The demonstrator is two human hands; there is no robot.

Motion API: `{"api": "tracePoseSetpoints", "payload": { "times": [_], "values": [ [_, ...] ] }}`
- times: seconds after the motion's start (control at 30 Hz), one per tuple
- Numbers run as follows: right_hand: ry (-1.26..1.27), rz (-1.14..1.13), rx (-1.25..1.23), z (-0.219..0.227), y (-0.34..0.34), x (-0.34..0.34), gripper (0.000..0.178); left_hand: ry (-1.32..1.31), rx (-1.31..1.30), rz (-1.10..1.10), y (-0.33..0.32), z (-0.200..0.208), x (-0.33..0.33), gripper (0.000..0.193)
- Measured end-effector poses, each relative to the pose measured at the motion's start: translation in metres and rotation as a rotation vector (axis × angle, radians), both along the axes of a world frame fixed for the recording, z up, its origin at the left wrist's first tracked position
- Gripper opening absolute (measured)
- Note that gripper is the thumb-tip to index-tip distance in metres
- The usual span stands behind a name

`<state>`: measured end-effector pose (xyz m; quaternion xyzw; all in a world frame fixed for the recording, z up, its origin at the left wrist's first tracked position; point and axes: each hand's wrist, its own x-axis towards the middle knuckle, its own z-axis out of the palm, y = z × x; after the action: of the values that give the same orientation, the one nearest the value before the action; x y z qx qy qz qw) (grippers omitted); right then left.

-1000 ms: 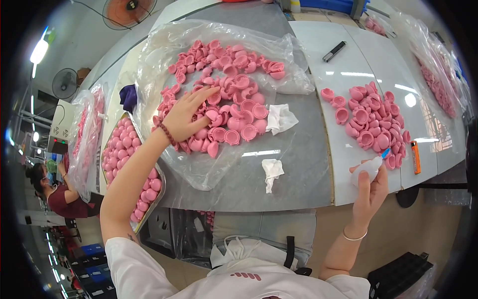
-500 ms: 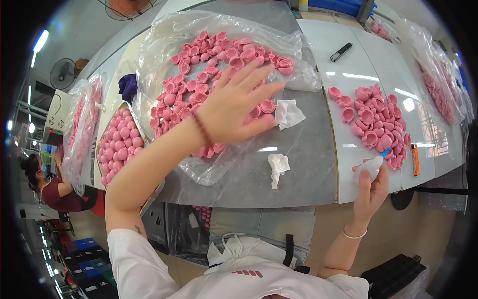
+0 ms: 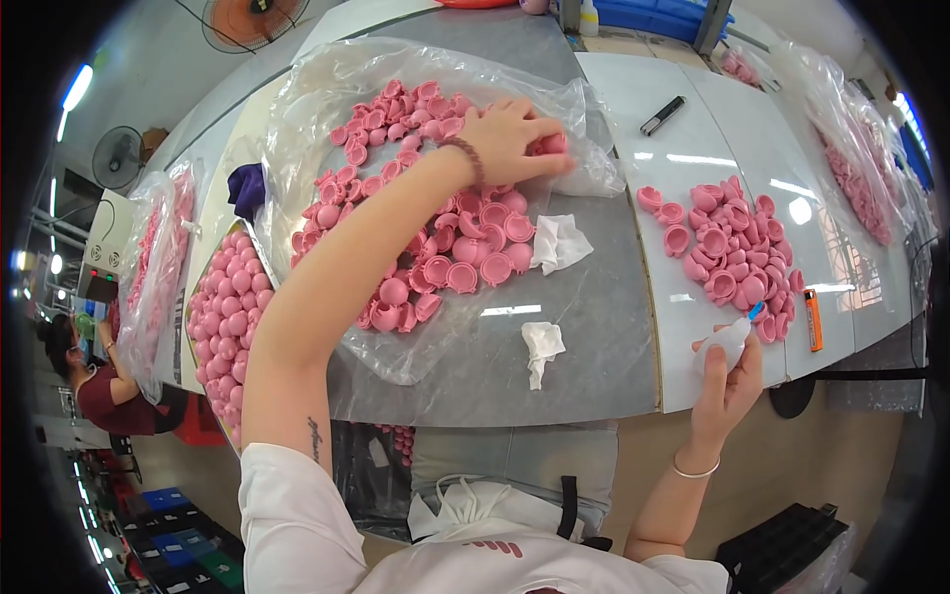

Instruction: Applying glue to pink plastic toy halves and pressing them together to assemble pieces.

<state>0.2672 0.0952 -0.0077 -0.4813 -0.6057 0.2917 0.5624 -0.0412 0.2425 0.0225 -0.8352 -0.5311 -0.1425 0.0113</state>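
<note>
In the head view: pinching a pink half-shell point(image 3: 550, 146) between the left hand's point(image 3: 503, 144) thumb and fingers, over the far right side of the heap point(image 3: 462, 275) on clear plastic sheeting point(image 3: 396, 364), probably spread to protect the tabletop point(image 3: 614, 307). Gripping a white squeeze bottle point(image 3: 725, 345) with the right hand's point(image 3: 725, 391) curled fingers, just beside the second pile point(image 3: 749, 288), blue tip point(image 3: 756, 311) upward, perhaps against drips.
</note>
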Motion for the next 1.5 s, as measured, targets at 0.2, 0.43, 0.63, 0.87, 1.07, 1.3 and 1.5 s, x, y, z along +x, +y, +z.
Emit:
{"api": "tracePoseSetpoints", "payload": {
  "times": [0.2,0.43,0.63,0.87,1.07,1.3,1.5],
  "values": [
    [0.044,-0.007,0.006,0.002,0.001,-0.002,0.019,-0.045,-0.088,0.048,-0.01,0.004,-0.042,0.025],
    [-0.061,0.013,0.024,-0.001,-0.001,-0.001,0.023,-0.133,-0.098,0.053,-0.077,0.007,-0.113,0.025],
    [-0.074,-0.022,0.031,-0.002,-0.002,0.004,0.026,-0.295,0.147,0.184,-0.051,0.02,-0.129,0.029],
    [-0.06,-0.013,0.021,0.001,-0.005,-0.002,0.026,-0.216,0.122,0.364,0.04,-0.043,-0.229,0.036],
    [-0.101,-0.053,0.012,0.004,-0.005,-0.001,0.027,-0.484,-0.269,0.205,0.002,-0.017,-0.176,0.037],
    [-0.142,-0.052,0.043,-0.001,-0.002,0.0,0.029,-0.223,-0.33,0.059,-0.069,0.01,-0.149,0.028],
    [-0.112,-0.078,0.071,-0.002,-0.004,0.001,0.029,-0.733,-0.21,0.151,-0.006,0.014,-0.146,0.024]
  ]
}}
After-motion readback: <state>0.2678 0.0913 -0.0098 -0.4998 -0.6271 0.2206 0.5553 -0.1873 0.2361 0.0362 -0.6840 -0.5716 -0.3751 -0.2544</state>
